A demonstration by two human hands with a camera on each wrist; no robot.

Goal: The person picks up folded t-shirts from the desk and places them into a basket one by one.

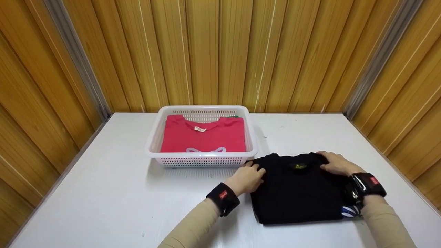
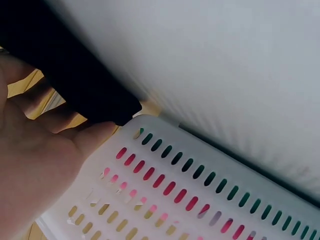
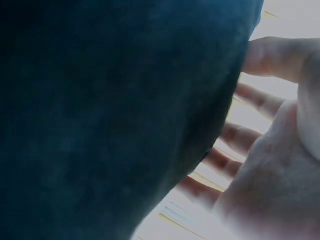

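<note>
A folded black T-shirt (image 1: 299, 196) with a yellow-green neck label lies at the right of the table. My left hand (image 1: 246, 177) holds its left shoulder edge, close to the basket's corner. In the left wrist view, the left hand (image 2: 40, 140) has bent fingers around the dark cloth (image 2: 75, 70); some fingertips are hidden behind it. At the other shoulder, my right hand (image 1: 339, 163) grips the edge with thumb and fingers apart. The right wrist view has that hand (image 3: 280, 145) against dark cloth (image 3: 110, 120), which covers the fingertips.
A white perforated basket (image 1: 203, 155) stands just left of the shirt, with a folded pink-red T-shirt (image 1: 206, 137) inside. Blue-and-white patterned cloth (image 1: 350, 211) shows at the black shirt's lower right. Wood-patterned walls (image 1: 220, 51) border the white table (image 1: 103, 193).
</note>
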